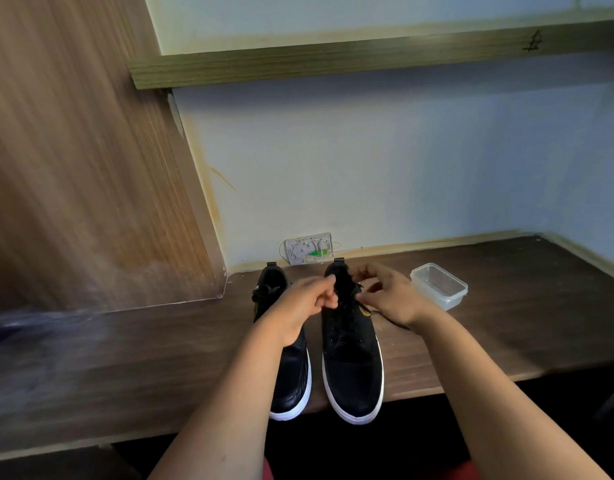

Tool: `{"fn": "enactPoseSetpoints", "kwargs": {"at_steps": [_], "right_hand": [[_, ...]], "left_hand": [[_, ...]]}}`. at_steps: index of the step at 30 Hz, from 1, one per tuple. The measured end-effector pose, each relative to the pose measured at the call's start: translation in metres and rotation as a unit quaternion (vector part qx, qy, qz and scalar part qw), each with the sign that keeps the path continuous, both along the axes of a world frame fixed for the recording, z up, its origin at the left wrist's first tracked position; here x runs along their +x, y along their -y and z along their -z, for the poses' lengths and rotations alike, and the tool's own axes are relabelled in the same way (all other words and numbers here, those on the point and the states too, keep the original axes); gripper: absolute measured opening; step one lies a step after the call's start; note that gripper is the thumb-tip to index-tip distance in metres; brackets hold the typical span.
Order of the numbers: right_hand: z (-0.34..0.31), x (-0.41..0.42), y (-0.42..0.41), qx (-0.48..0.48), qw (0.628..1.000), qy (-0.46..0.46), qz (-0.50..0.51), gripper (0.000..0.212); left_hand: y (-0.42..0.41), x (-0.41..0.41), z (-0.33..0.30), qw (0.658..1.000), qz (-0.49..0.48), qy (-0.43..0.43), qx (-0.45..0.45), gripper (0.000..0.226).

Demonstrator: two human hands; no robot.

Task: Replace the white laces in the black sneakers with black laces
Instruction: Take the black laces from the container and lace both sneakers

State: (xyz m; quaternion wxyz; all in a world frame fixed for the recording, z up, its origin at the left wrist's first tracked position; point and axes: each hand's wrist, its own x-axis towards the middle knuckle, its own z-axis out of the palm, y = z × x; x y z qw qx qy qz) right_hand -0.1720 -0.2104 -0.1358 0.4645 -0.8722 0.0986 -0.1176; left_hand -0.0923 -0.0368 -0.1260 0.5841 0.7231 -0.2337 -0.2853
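Head view. Sneakers side by side on dark wooden table (506, 323), toes toward near edge, white soles overhanging it slightly. Left sneaker (291, 368) partly hidden under left forearm; right sneaker (352, 355) fully in view, threaded with black lace (343, 327) through its eyelets. One loose black lace end (394, 322) trails onto table right of the shoe, passing under right wrist. No white lace discernible.

Left hand (307, 303): fingers curled, fingertips pinched together at upper-left edge of right sneaker's lacing; most likely gripping lace, though the strand itself is too dark to make out. Right hand (390, 294): fingers bent, pinching at the top eyelets on the shoe's right side.

Clear plastic container (439, 285), lidless, on table just right of right hand. White wall box (309, 248) on wall behind shoes.
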Motion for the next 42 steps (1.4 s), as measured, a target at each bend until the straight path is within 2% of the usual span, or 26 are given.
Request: {"fn": "enactPoseSetpoints", "kwargs": {"at_steps": [2, 4, 5, 7, 9, 11, 12, 14, 15, 16, 17, 19, 22, 24, 25, 26, 28, 29, 32, 35, 36, 37, 39, 40, 42], "right_hand": [[-0.004, 0.001, -0.012, 0.072, 0.994, -0.003, -0.083, 0.039], [-0.004, 0.004, -0.020, 0.143, 0.982, 0.012, -0.125, 0.019], [-0.005, 0.004, -0.021, 0.174, 0.978, 0.024, -0.111, 0.008], [0.000, 0.005, -0.013, 0.212, 0.977, 0.029, -0.018, 0.020], [0.009, 0.005, 0.005, 0.150, 0.985, -0.003, 0.081, 0.025], [0.015, 0.002, 0.015, 0.007, 0.990, -0.060, 0.126, 0.016], [0.013, -0.001, 0.012, -0.041, 0.990, -0.053, 0.123, 0.008], [-0.002, -0.005, -0.003, -0.052, 0.994, 0.056, 0.080, 0.035], [-0.012, -0.005, -0.012, -0.035, 0.993, 0.107, 0.046, 0.044], [-0.022, -0.005, -0.021, -0.033, 0.990, 0.138, 0.007, 0.044], [-0.028, -0.004, -0.028, -0.054, 0.985, 0.158, -0.030, 0.035], [-0.032, -0.003, -0.032, -0.118, 0.977, 0.171, -0.037, 0.010], [-0.024, -0.006, -0.010, -0.147, 0.983, 0.105, 0.040, 0.027], [-0.021, -0.012, 0.005, -0.166, 0.985, 0.014, 0.048, 0.019], [-0.020, -0.014, 0.010, -0.177, 0.983, -0.016, 0.037, 0.009], [-0.021, -0.016, 0.011, -0.184, 0.982, -0.021, 0.022, 0.015], [-0.023, -0.016, 0.005, -0.170, 0.985, 0.016, -0.014, 0.047], [-0.026, -0.016, -0.002, -0.149, 0.987, 0.042, -0.036, 0.047], [-0.024, -0.015, -0.013, -0.129, 0.985, 0.099, -0.058, 0.017], [-0.013, -0.016, -0.001, -0.071, 0.995, 0.066, -0.002, 0.012], [-0.009, -0.017, 0.005, -0.072, 0.997, 0.033, 0.014, 0.016], [-0.002, -0.016, 0.010, -0.098, 0.995, -0.008, 0.026, 0.021], [0.010, -0.014, 0.014, -0.153, 0.983, -0.088, 0.041, 0.029], [0.016, -0.013, 0.012, -0.160, 0.980, -0.109, 0.049, 0.031], [0.028, -0.009, 0.007, -0.159, 0.979, -0.103, 0.075, 0.029]], "left_hand": [[0.004, -0.004, -0.011, 0.994, -0.012, -0.032, -0.101, 0.030], [0.007, -0.009, -0.019, 0.982, -0.032, -0.058, -0.179, 0.030], [0.006, -0.010, -0.022, 0.972, -0.047, -0.078, -0.217, 0.030], [0.004, -0.009, -0.028, 0.943, -0.086, -0.134, -0.292, 0.028], [0.000, -0.006, -0.033, 0.914, -0.110, -0.176, -0.349, 0.026], [-0.002, -0.006, -0.036, 0.911, -0.112, -0.176, -0.356, 0.026], [-0.002, -0.008, -0.037, 0.925, -0.112, -0.148, -0.331, 0.027], [0.002, -0.015, -0.034, 0.968, -0.113, -0.029, -0.221, 0.029], [0.005, -0.018, -0.032, 0.980, -0.108, 0.027, -0.167, 0.029], [0.008, -0.021, -0.030, 0.984, -0.100, 0.059, -0.134, 0.030], [0.010, -0.023, -0.029, 0.986, -0.095, 0.067, -0.123, 0.030], [0.011, -0.023, -0.028, 0.984, -0.108, 0.054, -0.132, 0.030], [0.006, -0.013, -0.025, 0.978, -0.149, 0.030, -0.143, 0.029], [0.004, -0.009, -0.019, 0.981, -0.151, 0.054, -0.112, 0.028], [0.004, -0.008, -0.015, 0.983, -0.142, 0.083, -0.082, 0.028], [0.005, -0.009, -0.012, 0.984, -0.126, 0.119, -0.047, 0.026], [0.009, -0.014, -0.008, 0.978, -0.099, 0.184, 0.000, 0.020], [0.012, -0.017, -0.006, 0.977, -0.098, 0.191, -0.001, 0.016], [0.019, -0.025, -0.004, 0.983, -0.124, 0.121, -0.056, 0.015], [0.023, -0.020, 0.001, 0.976, -0.184, 0.027, -0.109, 0.026], [0.025, -0.016, 0.005, 0.974, -0.196, 0.025, -0.109, 0.026], [0.027, -0.011, 0.010, 0.974, -0.201, 0.063, -0.085, 0.021], [0.031, 0.001, 0.019, 0.953, -0.178, 0.241, 0.049, 0.014], [0.032, 0.005, 0.024, 0.923, -0.147, 0.332, 0.128, 0.022], [0.036, 0.009, 0.031, 0.864, -0.093, 0.434, 0.236, 0.036]]}}
